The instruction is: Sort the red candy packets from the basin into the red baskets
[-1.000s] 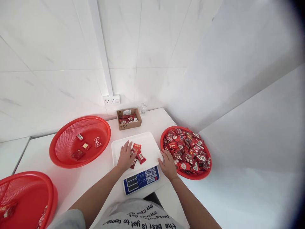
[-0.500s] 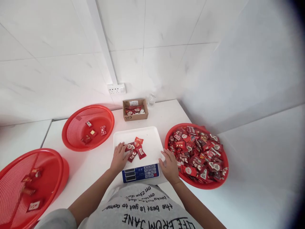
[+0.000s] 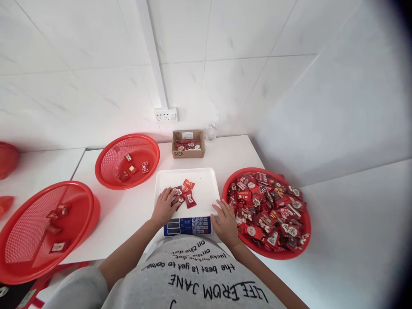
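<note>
A white scale tray [image 3: 199,178] sits on a scale with a blue keypad panel [image 3: 188,225]. A few red candy packets [image 3: 186,194] lie on the tray. My left hand [image 3: 165,205] rests on the tray's left part, fingers spread, its fingertips touching the packets. Fingers apart, my right hand [image 3: 224,218] lies flat at the tray's right front corner, holding nothing. Right beside that hand stands a red basket [image 3: 299,251] heaped with red candy packets [image 3: 268,206].
A red mesh basket [image 3: 111,182] holding a few packets is behind the scale on the left; a bigger one [image 3: 19,268] with a few packets is at the near left. A cardboard box [image 3: 188,145] of packets and a small clear jar [image 3: 211,131] stand by the tiled wall.
The view has tilted down and swung left, showing more of the near-left basket. My left hand has slid back towards the tray's left front; my right hand stays at the tray's corner.
</note>
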Demonstrator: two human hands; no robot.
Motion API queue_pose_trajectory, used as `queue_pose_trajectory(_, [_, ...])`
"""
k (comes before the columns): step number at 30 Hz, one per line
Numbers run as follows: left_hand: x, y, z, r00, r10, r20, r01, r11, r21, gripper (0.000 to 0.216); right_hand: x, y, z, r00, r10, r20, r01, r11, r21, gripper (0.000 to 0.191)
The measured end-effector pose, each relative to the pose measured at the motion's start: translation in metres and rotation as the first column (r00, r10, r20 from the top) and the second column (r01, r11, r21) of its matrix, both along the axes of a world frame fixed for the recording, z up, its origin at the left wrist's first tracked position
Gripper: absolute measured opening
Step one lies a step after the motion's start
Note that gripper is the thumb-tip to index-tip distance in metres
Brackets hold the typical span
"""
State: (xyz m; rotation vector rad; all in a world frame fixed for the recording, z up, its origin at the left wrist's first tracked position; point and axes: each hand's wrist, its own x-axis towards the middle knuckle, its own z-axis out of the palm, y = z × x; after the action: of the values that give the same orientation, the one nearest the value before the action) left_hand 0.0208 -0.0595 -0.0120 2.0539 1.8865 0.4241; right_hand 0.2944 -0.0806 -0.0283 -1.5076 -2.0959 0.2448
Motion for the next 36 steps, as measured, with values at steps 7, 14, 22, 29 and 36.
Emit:
queue_pose_trajectory(7, [-0.012, -0.004, 0.003, 0.993, -0.115, -0.009, 0.115, 0.992, -0.045, 0.050, -0.004, 0.003, -0.001, 0.998, -0.062, 0.025, 0.060, 0.994, 0.086, 0.031])
queue_pose_trajectory(14, [-0.018, 0.000, 0.002, 0.982, -0.187, 0.012, 0.187, 0.981, -0.042, 0.053, -0.007, 0.005, -0.009, 0.989, -0.137, -0.048, 0.141, 0.983, 0.121, 0.030])
queue_pose_trajectory(22, [-0.029, 0.001, 0.003, 0.963, -0.271, -0.003, 0.271, 0.963, -0.014, 0.048, -0.003, 0.007, -0.018, 0.986, -0.161, -0.046, 0.166, 0.973, 0.161, 0.027])
queue_pose_trajectory(29, [-0.028, 0.004, 0.007, 0.957, -0.291, 0.000, 0.291, 0.956, 0.023, 0.046, -0.039, 0.016, -0.004, 0.984, -0.149, 0.096, 0.130, 0.975, 0.181, 0.031])
queue_pose_trajectory(36, [-0.024, 0.011, 0.006, 0.944, -0.328, -0.031, 0.327, 0.945, -0.020, 0.047, -0.097, 0.035, 0.010, 0.981, 0.078, 0.181, -0.081, 0.997, 0.012, 0.042])
